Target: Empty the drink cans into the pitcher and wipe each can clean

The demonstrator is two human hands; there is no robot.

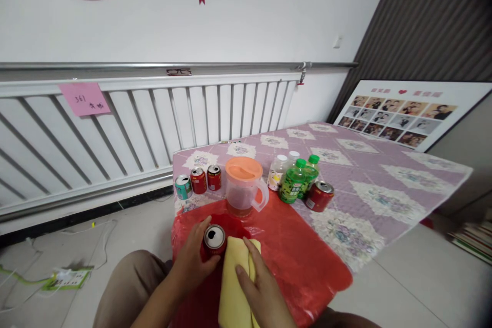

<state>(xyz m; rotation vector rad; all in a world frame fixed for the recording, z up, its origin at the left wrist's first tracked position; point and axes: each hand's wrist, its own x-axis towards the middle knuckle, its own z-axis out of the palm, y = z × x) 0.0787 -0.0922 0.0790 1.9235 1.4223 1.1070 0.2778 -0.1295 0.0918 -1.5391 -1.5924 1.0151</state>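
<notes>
My left hand is wrapped round a red drink can that stands upright on a red plastic sheet. My right hand presses a yellow cloth against the can's right side, fingers closed on the cloth. Both hands are at the near edge of the table.
Behind stand a clear jug with an orange lid, three cans at the left, several bottles and a tipped red can at the right. The table has a purple patterned cover. A white radiator lines the wall. Cables lie on the floor.
</notes>
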